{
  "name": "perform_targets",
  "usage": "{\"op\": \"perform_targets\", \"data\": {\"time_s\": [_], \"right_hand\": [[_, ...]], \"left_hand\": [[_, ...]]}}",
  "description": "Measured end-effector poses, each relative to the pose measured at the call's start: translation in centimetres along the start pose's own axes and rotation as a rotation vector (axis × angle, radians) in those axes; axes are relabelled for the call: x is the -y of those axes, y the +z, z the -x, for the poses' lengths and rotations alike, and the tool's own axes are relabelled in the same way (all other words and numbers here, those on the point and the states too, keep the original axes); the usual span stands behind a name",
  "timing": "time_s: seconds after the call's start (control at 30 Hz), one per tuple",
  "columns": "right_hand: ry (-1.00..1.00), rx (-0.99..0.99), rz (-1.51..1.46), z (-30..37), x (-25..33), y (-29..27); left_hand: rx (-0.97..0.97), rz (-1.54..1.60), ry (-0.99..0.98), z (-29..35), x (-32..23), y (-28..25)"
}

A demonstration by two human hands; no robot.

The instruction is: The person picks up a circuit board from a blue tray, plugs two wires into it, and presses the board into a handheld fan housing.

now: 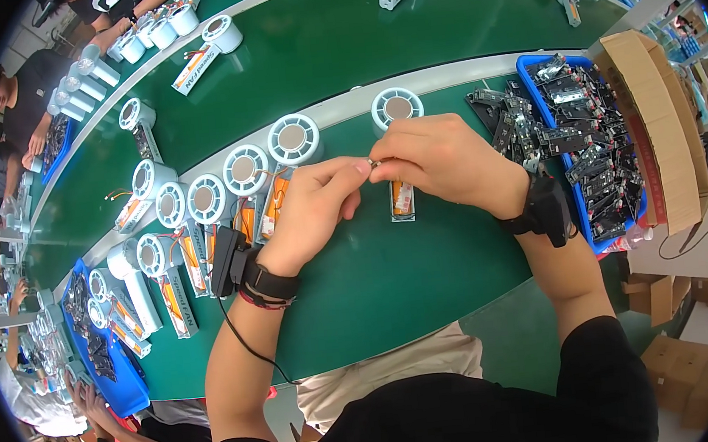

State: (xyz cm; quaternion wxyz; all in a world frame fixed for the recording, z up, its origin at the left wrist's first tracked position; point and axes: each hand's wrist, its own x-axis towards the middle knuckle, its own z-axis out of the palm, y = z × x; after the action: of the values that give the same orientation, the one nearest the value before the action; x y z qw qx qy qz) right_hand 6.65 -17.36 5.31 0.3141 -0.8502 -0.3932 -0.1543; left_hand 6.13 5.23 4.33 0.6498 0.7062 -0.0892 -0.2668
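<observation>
Over the green tabletop (394, 285), you are pinching a tiny part (373, 164) between both hands' closed fingers, left hand (311, 212) meeting right hand (442, 161) above the white fan unit (397, 132), steadying it.

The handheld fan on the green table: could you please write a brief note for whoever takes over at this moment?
Left hand and right hand meet above the table, pinching a tiny part; what it is cannot be told.
An open fan lies under the hands, its orange battery showing.
A row of open fans lies to the left.
A blue tray of black parts sits at right.
No fan looks closed yet.
</observation>
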Motion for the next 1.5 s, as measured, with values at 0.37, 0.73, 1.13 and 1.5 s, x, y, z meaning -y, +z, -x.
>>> {"op": "perform_targets", "data": {"time_s": [0.37, 0.73, 1.13, 1.5], "right_hand": [[0.038, 0.012, -0.017, 0.3, 0.0, -0.1], [0.331, 0.028, -0.268, -0.2, 0.6, -3.0], [0.222, 0.28, -0.092, 0.5, 1.2, -3.1], [0.32, -0.068, -0.226, 0.1, 0.0, -1.2]], "left_hand": [[-0.028, -0.027, 0.048, -0.2, 0.3, 0.5], [-0.132, 0.084, 0.1, -0.3, 1.9, 1.4], [-0.23, 0.19, 0.132, -0.2, 2.3, 2.1], [-0.321, -0.28, 0.517, 0.0, 3.1, 2.7]]}}
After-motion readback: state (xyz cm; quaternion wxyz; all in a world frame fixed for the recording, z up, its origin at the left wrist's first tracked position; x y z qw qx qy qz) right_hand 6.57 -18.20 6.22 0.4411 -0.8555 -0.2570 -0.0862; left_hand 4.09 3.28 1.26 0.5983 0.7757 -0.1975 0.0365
